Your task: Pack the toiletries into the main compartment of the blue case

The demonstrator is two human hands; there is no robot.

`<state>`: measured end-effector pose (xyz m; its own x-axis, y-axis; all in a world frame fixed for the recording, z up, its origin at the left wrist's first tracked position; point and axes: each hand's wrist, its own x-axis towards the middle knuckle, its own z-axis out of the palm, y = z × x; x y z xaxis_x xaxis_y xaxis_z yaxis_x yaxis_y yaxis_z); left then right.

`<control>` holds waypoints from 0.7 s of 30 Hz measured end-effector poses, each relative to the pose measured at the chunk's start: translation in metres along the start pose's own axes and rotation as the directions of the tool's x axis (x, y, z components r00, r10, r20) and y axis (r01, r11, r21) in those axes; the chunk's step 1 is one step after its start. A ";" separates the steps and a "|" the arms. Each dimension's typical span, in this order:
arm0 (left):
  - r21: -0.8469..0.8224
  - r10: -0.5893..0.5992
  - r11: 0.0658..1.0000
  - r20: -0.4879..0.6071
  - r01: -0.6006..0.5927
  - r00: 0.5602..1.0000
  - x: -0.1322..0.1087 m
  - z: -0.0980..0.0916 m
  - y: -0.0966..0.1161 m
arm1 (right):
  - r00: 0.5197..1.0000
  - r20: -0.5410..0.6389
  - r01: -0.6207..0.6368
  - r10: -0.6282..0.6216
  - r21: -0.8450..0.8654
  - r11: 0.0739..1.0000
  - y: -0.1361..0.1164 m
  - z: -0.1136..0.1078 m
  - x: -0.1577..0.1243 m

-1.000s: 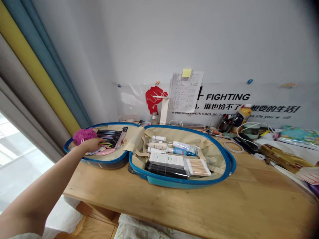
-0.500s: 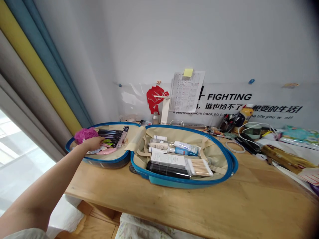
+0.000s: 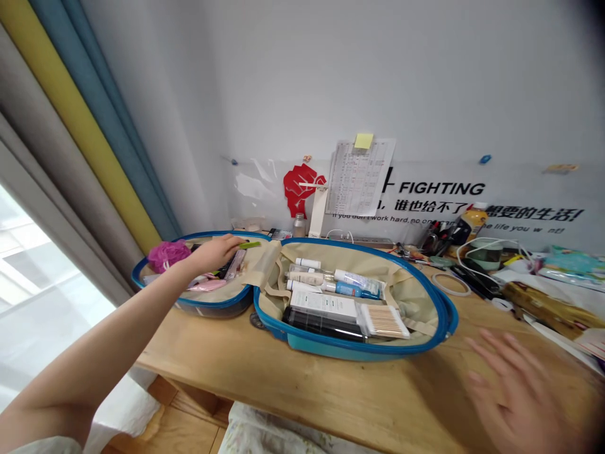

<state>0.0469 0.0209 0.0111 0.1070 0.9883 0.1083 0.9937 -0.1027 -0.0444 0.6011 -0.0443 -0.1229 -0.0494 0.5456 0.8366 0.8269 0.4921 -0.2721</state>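
My left hand (image 3: 218, 251) is closed on a slim lime-green item (image 3: 250, 244), whose kind I cannot make out, above the left half of an open blue suitcase (image 3: 212, 304). Below and beside that hand lie a purple bath puff (image 3: 168, 255), a pink item (image 3: 211, 283) and dark packets partly hidden by my fingers. The suitcase's right half holds bottles and tubes, among them a blue bottle (image 3: 350, 290), a white box (image 3: 322, 304), a black case (image 3: 326, 326) and a pack of cotton swabs (image 3: 384, 320). My right hand (image 3: 520, 391), fingers spread and empty, hovers at the lower right over the desk.
The suitcase rests on a wooden desk (image 3: 378, 397). Along the right stand a roll of tape (image 3: 451, 284), pens (image 3: 430, 238), an orange-labelled bottle (image 3: 472, 222), cables and a brown pouch (image 3: 548, 302). Curtains (image 3: 94, 126) hang at the left.
My left hand has lifted from the suitcase's left half and moved right and up, carrying the green item. My right hand has come into view at the lower right.
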 end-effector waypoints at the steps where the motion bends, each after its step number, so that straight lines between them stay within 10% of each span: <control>1: -0.021 0.057 0.998 -0.002 -0.057 0.998 0.002 -0.003 0.018 | 0.995 0.042 0.086 -0.087 0.004 0.996 -0.008 0.015 0.007; 10: -0.171 0.483 0.872 0.150 -0.458 0.863 0.022 0.019 0.139 | 0.956 0.073 0.286 -0.284 -0.022 0.958 -0.060 0.065 -0.001; 21: -0.129 0.530 0.847 0.285 -0.516 0.798 0.038 0.057 0.165 | 0.970 0.071 0.233 -0.231 -0.022 0.972 -0.053 0.065 -0.008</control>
<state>0.2129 0.0482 -0.0486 0.6030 0.7667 -0.2204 0.7903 -0.6118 0.0342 0.5213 -0.0308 -0.1456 -0.2784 0.4642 0.8409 0.8050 0.5903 -0.0594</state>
